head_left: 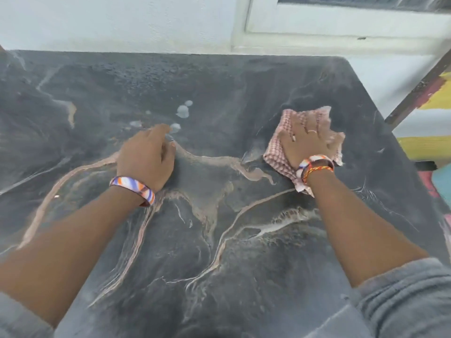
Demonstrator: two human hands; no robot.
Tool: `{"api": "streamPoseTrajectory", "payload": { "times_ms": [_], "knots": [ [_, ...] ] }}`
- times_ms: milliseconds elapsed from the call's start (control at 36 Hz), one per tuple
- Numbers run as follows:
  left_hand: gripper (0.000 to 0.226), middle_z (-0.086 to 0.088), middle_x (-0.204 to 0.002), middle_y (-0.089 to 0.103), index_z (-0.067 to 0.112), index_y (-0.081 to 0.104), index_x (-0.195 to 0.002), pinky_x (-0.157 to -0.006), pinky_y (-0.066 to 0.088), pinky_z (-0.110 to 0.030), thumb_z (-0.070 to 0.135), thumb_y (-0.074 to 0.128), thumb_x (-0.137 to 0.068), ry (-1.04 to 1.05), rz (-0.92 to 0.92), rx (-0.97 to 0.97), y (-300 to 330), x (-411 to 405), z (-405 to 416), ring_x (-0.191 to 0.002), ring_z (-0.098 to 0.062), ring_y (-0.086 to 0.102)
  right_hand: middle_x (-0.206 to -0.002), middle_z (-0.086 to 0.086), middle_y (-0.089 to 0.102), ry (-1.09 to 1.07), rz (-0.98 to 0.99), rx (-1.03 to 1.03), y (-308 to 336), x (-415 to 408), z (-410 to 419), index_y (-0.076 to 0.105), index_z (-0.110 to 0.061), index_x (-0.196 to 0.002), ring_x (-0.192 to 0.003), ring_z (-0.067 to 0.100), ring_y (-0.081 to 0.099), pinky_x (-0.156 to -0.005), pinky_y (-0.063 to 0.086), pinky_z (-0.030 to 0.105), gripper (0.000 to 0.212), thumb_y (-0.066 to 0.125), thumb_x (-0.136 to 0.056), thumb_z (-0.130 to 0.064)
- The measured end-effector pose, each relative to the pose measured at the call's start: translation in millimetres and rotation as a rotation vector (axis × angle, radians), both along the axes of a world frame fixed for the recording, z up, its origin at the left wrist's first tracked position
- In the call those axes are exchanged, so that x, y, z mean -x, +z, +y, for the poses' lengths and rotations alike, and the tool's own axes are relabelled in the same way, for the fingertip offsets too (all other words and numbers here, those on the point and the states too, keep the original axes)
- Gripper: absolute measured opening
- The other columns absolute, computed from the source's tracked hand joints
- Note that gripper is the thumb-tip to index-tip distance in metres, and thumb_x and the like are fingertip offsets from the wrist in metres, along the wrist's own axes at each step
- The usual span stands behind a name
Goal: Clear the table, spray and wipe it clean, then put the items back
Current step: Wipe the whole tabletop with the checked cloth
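Wiping step: right hand (305,140) lies flat, fingers spread, pressing a pink checked cloth (280,164) onto the dark marbled counter (219,240), toward its right side.
Left hand: left hand (146,157) rests on the counter left of centre, fingers loosely curled, holding nothing.
Spray: several pale droplets (182,111) sit just beyond the left hand's fingertips, unwiped; a fine speckle of wet shows toward the far edge.
Task stage: counter looks cleared and sprayed, so wiping seems under way; putting items back not yet done.
Risk 1: the cloth is bunched and only partly under the palm, so a fast stroke could let it slip out or fold, leaving streaks.
Risk 2: the droplets lie well apart from the cloth; strokes kept to the right would miss them and leave them to dry as marks.
Risk 3: the cloth works near the right edge; a long push could carry liquid over it.
Containers: none in view; no spray bottle and no removed items visible.
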State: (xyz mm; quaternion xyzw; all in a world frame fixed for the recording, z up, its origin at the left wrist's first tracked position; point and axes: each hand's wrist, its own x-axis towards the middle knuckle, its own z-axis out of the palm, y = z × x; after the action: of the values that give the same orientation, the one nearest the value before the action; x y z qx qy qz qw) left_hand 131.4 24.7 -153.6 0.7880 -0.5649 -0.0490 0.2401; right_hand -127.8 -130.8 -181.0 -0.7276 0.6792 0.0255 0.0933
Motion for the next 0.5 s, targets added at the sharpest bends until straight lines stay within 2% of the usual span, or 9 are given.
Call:
{"api": "streamPoseTrajectory", "payload": {
  "times_ms": [83, 167, 250, 333, 500],
  "knots": [
    [0.032, -0.02, -0.093, 0.065, 0.008, 0.052, -0.122, -0.073, 0.045, -0.045, 0.018, 0.048, -0.091, 0.046, -0.015, 0.011, 1, 1, -7, -0.092, -0.041, 0.056, -0.159, 0.005, 0.003, -0.153, -0.035, -0.019, -3, 24, -36, 0.003, -0.038, -0.148, -0.146, 0.034, 0.0, -0.114, 0.0, 0.06, 0.07, 0.009, -0.085, -0.066],
    [0.03, -0.018, -0.103, 0.065, 0.007, 0.053, -0.119, -0.081, 0.044, -0.045, 0.02, 0.046, -0.092, 0.22, 0.005, 0.025, 4, -19, -5, -0.102, -0.04, 0.054, -0.158, 0.011, 0.008, -0.131, -0.075, -0.03, 0, -5, -38, 0.005, -0.035, -0.149, -0.144, 0.038, 0.008, -0.115, 0.001, 0.058, 0.074, 0.014, -0.085, -0.071],
    [0.032, -0.02, -0.11, 0.062, 0.007, 0.052, -0.121, -0.087, 0.042, -0.046, 0.02, 0.045, -0.093, 0.401, 0.017, 0.011, 5, -43, 11, -0.108, -0.041, 0.052, -0.159, 0.005, 0.006, 0.111, -0.041, 0.024, 5, -58, -29, 0.01, -0.035, -0.149, -0.145, 0.036, 0.002, -0.115, -0.002, 0.057, 0.074, 0.018, -0.085, -0.073],
    [0.032, -0.025, -0.115, 0.059, 0.007, 0.052, -0.121, -0.09, 0.041, -0.048, 0.02, 0.044, -0.094, 0.535, 0.017, -0.024, 4, -57, 31, -0.11, -0.043, 0.051, -0.159, 0.003, 0.006, 0.394, -0.064, 0.025, 5, -127, -16, 0.013, -0.036, -0.148, -0.145, 0.035, 0.001, -0.114, 0.001, 0.06, 0.069, 0.019, -0.088, -0.069],
    [0.03, -0.025, -0.117, 0.058, 0.005, 0.053, -0.118, -0.086, 0.042, -0.049, 0.017, 0.039, -0.095, 0.665, -0.013, -0.032, 1, -66, 60, -0.109, -0.045, 0.051, -0.159, 0.001, 0.004, 1.015, -0.068, 0.002, 13, -248, 60, 0.012, -0.037, -0.148, -0.144, 0.038, 0.0, -0.111, -0.005, 0.06, 0.071, 0.025, -0.087, -0.07]
  ]
}}
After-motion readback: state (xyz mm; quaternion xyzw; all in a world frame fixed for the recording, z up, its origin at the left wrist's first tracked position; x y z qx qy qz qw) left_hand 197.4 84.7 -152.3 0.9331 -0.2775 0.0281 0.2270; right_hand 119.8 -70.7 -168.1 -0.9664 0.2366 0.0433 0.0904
